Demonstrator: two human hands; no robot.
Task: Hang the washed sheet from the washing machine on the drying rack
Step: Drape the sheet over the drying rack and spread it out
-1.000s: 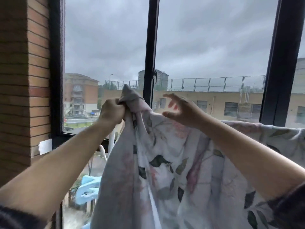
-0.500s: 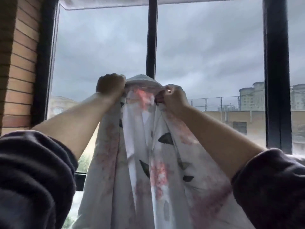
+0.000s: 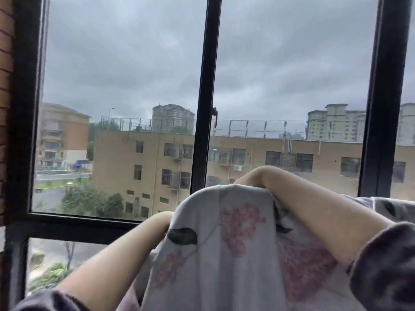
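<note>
the pale sheet (image 3: 235, 254) with pink blossoms and dark leaves hangs bunched, its top fold raised.

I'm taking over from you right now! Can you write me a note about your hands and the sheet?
Left hand reaches behind the floral sheet; fingers hidden.
Right hand bends over the sheet's top; fingers hidden too.
Sheet: bunched up high, in front of the window.
Done: sheet lifted up.
Left: drape it over the rack, which isn't in view.
</note>
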